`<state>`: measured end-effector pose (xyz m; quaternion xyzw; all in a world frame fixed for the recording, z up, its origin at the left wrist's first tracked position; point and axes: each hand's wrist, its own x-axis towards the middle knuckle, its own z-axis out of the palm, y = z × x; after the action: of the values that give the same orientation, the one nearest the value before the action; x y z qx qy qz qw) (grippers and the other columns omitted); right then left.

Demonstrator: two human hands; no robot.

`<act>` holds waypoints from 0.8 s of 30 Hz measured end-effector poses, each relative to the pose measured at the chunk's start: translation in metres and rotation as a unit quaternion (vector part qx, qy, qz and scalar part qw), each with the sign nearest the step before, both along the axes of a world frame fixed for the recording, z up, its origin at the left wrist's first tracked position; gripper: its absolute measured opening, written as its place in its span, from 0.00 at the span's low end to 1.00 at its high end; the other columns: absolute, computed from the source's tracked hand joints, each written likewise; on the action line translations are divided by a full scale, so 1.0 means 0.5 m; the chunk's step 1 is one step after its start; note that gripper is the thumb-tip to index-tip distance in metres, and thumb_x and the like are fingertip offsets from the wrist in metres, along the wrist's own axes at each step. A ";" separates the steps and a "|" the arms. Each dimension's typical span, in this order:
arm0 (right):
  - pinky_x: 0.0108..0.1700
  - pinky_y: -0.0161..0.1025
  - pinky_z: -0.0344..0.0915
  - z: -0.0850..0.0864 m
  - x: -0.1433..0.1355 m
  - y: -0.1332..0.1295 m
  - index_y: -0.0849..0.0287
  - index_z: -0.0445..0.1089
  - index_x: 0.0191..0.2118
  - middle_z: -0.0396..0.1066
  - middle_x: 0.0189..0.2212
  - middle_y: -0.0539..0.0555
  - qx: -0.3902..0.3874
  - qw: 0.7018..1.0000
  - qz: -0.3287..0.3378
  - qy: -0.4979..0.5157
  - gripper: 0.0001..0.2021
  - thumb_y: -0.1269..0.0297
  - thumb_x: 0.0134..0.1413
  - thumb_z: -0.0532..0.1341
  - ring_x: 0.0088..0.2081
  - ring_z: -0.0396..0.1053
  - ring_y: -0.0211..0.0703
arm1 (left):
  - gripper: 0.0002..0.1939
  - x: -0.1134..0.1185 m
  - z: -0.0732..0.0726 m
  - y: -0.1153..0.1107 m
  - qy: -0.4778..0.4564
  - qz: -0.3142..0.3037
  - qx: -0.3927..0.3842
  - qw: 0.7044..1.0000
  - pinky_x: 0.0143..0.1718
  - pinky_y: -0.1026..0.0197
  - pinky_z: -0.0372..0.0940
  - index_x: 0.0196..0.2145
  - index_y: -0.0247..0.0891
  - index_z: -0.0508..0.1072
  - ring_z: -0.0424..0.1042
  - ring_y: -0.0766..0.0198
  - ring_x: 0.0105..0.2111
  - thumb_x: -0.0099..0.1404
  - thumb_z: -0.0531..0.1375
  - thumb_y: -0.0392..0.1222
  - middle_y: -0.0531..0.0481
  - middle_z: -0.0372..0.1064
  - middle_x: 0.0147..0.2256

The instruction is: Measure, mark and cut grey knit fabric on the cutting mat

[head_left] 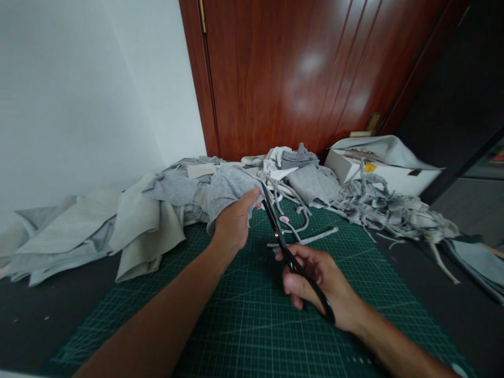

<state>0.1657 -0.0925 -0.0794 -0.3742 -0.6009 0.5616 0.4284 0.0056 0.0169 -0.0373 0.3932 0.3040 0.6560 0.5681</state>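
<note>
My left hand [234,220] is closed on a piece of grey fabric [232,186], thumb on top, and lifts it above the green cutting mat [244,325]. In my right hand [311,275] is a pair of black-handled scissors [280,236], fingers wrapped around the handles. The blades point up and away, with their tips at the right edge of the held fabric. Whether the blades are apart there is hard to make out. Thin grey fabric strips [318,236] lie on the mat just beyond the scissors.
Layered fabric pieces [74,226] lie along the left side by the white wall. More folded fabric [299,160] is piled before the brown door [275,73]. At right, a heap of tangled strips [394,212] sits before a white box [394,176].
</note>
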 end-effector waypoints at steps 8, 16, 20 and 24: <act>0.21 0.30 0.63 0.003 -0.002 0.000 0.62 0.67 0.45 0.66 0.25 0.45 -0.008 0.999 -0.031 0.000 0.31 0.40 0.51 0.73 0.19 0.63 0.30 | 0.17 -0.002 -0.022 -0.004 0.116 -0.025 -0.014 0.993 0.54 0.44 0.67 0.27 0.38 0.80 0.78 0.44 0.46 0.53 0.73 0.56 0.44 0.81 0.32; 0.22 0.30 0.63 0.000 -0.003 0.002 0.61 0.68 0.44 0.65 0.26 0.44 -0.008 0.999 -0.042 0.013 0.28 0.44 0.50 0.75 0.20 0.62 0.30 | 0.17 -0.007 -0.018 -0.005 0.142 -0.027 0.006 0.990 0.52 0.47 0.66 0.25 0.38 0.79 0.78 0.48 0.41 0.54 0.71 0.55 0.46 0.79 0.30; 0.21 0.30 0.62 0.000 -0.004 0.002 0.61 0.69 0.44 0.65 0.25 0.44 -0.021 0.999 -0.047 0.016 0.27 0.47 0.48 0.76 0.19 0.61 0.30 | 0.15 -0.010 -0.017 -0.005 0.139 -0.014 -0.001 0.990 0.52 0.48 0.66 0.22 0.39 0.76 0.77 0.49 0.39 0.52 0.72 0.52 0.49 0.76 0.25; 0.21 0.30 0.62 0.000 -0.003 0.003 0.61 0.68 0.45 0.65 0.25 0.44 -0.020 0.999 -0.040 0.008 0.28 0.45 0.50 0.75 0.20 0.61 0.30 | 0.15 -0.016 -0.021 -0.004 0.142 -0.055 -0.031 0.988 0.48 0.48 0.69 0.24 0.38 0.78 0.79 0.48 0.37 0.53 0.72 0.52 0.47 0.78 0.25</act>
<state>0.1643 -0.0912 -0.0796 -0.4021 -0.5707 0.5586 0.4478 -0.0025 0.0148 -0.0477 0.4809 0.3797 0.5518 0.5658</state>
